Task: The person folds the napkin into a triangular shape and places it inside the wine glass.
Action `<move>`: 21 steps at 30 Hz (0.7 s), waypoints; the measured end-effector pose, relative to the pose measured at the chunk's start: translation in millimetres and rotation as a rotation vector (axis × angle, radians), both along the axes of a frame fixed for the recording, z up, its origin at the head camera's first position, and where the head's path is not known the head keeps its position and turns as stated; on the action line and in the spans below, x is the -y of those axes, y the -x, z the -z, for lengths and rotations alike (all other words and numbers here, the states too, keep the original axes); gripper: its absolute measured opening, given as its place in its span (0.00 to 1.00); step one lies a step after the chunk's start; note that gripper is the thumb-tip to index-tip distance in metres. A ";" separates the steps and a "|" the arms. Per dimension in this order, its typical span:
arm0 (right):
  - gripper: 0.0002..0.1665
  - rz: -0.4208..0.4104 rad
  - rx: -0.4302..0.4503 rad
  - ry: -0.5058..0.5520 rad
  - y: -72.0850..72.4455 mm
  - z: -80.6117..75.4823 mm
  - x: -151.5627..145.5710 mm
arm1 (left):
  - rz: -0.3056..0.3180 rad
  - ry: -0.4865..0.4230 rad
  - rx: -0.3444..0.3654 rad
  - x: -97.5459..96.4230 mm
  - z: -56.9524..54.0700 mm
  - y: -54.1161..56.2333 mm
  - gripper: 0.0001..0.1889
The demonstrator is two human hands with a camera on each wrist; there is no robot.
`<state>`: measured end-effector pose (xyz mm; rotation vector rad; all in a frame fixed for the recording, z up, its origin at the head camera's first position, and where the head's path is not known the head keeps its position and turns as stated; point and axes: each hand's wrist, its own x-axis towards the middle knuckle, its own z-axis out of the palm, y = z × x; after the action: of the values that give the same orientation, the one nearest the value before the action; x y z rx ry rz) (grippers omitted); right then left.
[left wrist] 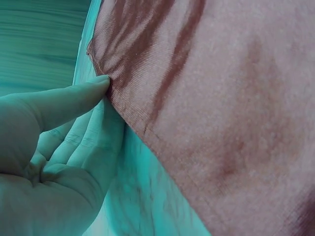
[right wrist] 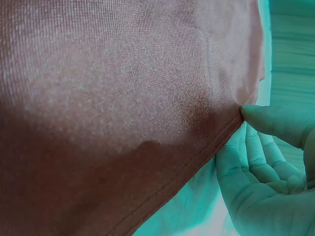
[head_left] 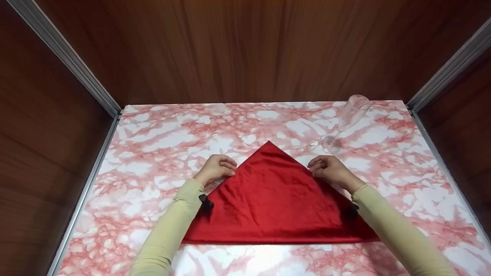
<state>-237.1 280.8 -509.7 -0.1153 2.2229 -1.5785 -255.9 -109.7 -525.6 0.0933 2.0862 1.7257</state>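
Observation:
A red satin napkin point(head_left: 272, 195), folded into a triangle, lies on the table with its point away from me and its long fold toward me. On its left slanting edge, my left hand point(head_left: 218, 168) pinches the cloth; the left wrist view shows the thumb point(left wrist: 93, 91) on top and the fingers beneath the hem. My right hand point(head_left: 330, 170) pinches the opposite slanting edge at about the same height. In the right wrist view its thumb point(right wrist: 275, 123) lies on the stitched hem point(right wrist: 187, 182), fingers underneath.
A clear stemmed glass point(head_left: 351, 115) is behind my right hand, its round base toward the napkin. The pink-and-white marbled tabletop point(head_left: 161, 134) is bounded by brown wood-grain panels point(head_left: 245, 50) at the back and sides, with metal strips along the corners.

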 end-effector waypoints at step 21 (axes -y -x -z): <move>0.19 0.037 -0.021 -0.044 7.4 -2.6 -5.9 | -0.025 0.021 -0.018 -11.9 -3.3 16.3 0.17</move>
<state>-244.5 286.7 -507.1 -0.0784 2.2869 -1.5536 -272.3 -97.9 -522.3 0.0776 2.1267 1.7228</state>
